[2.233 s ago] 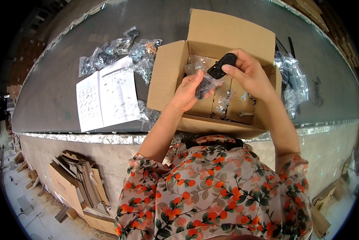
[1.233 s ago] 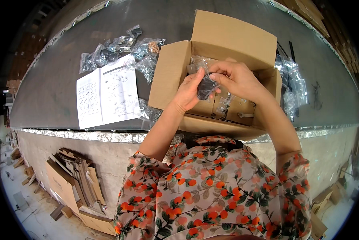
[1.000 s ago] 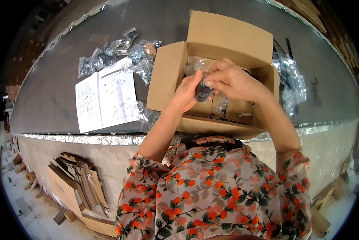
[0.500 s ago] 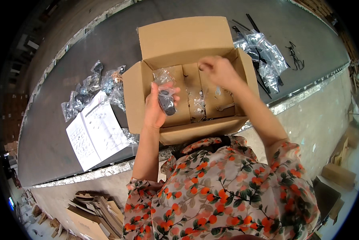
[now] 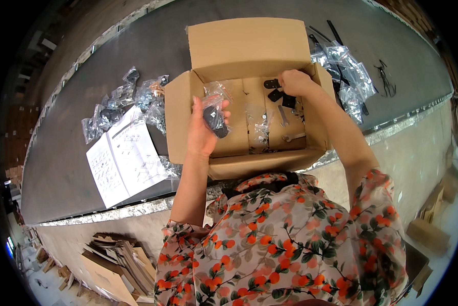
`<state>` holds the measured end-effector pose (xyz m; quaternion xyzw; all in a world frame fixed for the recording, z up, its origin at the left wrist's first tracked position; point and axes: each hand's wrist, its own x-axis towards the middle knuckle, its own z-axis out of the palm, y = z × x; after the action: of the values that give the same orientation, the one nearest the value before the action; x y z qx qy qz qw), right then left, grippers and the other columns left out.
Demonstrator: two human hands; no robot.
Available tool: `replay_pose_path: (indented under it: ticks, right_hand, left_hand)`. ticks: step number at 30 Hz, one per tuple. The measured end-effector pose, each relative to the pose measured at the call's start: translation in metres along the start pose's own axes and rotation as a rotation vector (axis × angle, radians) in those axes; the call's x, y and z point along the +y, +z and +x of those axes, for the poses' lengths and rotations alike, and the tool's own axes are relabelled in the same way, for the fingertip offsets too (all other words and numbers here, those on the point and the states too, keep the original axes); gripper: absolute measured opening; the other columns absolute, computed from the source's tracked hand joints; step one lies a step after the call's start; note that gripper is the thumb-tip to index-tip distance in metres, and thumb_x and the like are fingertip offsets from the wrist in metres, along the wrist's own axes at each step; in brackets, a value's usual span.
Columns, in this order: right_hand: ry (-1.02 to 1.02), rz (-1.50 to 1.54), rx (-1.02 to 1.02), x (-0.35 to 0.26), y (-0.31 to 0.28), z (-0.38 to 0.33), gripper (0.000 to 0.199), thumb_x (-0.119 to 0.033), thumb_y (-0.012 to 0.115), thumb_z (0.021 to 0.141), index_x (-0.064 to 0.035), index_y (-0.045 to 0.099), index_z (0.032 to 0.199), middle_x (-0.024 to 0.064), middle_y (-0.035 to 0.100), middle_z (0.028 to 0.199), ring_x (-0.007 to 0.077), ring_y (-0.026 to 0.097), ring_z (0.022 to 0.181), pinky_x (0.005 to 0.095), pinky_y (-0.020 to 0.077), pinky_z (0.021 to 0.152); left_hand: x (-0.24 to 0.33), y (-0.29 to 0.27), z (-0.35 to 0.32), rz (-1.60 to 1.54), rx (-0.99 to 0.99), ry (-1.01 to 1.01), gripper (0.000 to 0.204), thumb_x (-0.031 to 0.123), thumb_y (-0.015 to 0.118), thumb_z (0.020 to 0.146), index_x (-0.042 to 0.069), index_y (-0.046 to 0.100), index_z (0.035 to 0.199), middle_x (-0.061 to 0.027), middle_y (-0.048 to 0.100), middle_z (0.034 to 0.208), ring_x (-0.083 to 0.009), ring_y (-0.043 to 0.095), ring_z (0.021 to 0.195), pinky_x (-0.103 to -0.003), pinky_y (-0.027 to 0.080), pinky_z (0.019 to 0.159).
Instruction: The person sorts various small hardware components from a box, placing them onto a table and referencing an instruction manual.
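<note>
My left hand (image 5: 201, 133) is closed around a clear plastic bag of black parts (image 5: 216, 121), held over the left side of an open cardboard box (image 5: 248, 43). Curled fingers of my right hand (image 5: 296, 82) are at the far right inside the box. A small black flat piece (image 5: 272, 83) with holes meets those fingertips; whether it is gripped I cannot make out. Just below lie more black pieces (image 5: 288, 101). An open-end wrench (image 5: 283, 116), a second wrench (image 5: 294, 136) and a clear bag of small hardware (image 5: 260, 130) rest on the box floor.
Bagged parts (image 5: 106, 115) and a printed instruction sheet (image 5: 127, 158) lie on the dark table left of the box. To the right are more clear bags (image 5: 349, 66), black rods (image 5: 335, 31) and thin black wire-like pieces (image 5: 385, 79). Flattened cardboard (image 5: 117, 262) leans below the table edge.
My right hand has moved toward the box's far right corner, and black pieces show beside and below it. My left hand still holds the bag. The view has shifted slightly.
</note>
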<state>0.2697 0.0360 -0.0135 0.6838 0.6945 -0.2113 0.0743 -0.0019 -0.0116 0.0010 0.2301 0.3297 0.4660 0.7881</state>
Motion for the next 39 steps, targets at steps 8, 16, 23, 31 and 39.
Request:
replay_pose_path:
  ticks: [8,16,23,31,39]
  right_hand:
    - [-0.018,-0.072,0.067,-0.011,0.010,0.006,0.027,-0.018,0.065,0.067,-0.0010,0.060,0.087,0.0173,0.059,0.090,0.0299,0.056,0.089,0.0374,0.0453,0.076]
    - [-0.310,-0.256,0.163,-0.001,0.029,-0.003,0.031,-0.018,0.067,0.063,-0.0035,0.059,0.088,0.0179,0.057,0.087,0.0332,0.054,0.086,0.0373,0.0446,0.077]
    - [-0.275,-0.065,0.078,-0.028,0.007,-0.018,0.026,-0.012,0.064,0.066,0.0005,0.057,0.088,0.0183,0.059,0.083,0.0327,0.056,0.079,0.0366,0.0439,0.072]
    - [-0.342,1.250,0.161,-0.076,-0.049,-0.058,0.014,-0.011,0.062,0.075,-0.0022,0.059,0.086,0.0012,0.058,0.068,0.0053,0.050,0.060,0.0191,0.0411,0.056]
    - [-0.459,1.296,0.013,-0.105,-0.050,-0.074,0.011,-0.010,0.060,0.077,-0.0015,0.058,0.083,-0.0005,0.057,0.067,0.0046,0.047,0.057,0.0180,0.0382,0.054]
  left_hand:
    - [0.003,0.007,-0.003,0.054,-0.061,-0.050,0.062,0.055,0.029,0.083,0.000,0.045,0.106,-0.0172,0.057,0.093,-0.0210,0.057,0.071,-0.030,0.047,0.061]
    - [0.001,0.009,-0.003,0.007,-0.131,-0.061,0.065,0.056,0.026,0.084,-0.001,0.046,0.106,-0.0157,0.058,0.092,-0.0190,0.058,0.069,-0.028,0.047,0.057]
    - [0.001,0.006,-0.004,0.046,-0.183,-0.082,0.072,0.062,0.024,0.080,-0.001,0.045,0.107,-0.0147,0.059,0.090,-0.0175,0.058,0.070,-0.026,0.047,0.058]
    - [-0.002,0.008,-0.005,0.198,-0.180,-0.071,0.072,0.062,0.027,0.080,-0.002,0.048,0.106,-0.0113,0.059,0.084,-0.0137,0.058,0.071,-0.024,0.046,0.060]
    - [-0.005,0.009,-0.010,0.218,-0.130,-0.019,0.061,0.054,0.040,0.081,-0.003,0.051,0.099,-0.0122,0.059,0.079,-0.0146,0.058,0.067,-0.024,0.046,0.061]
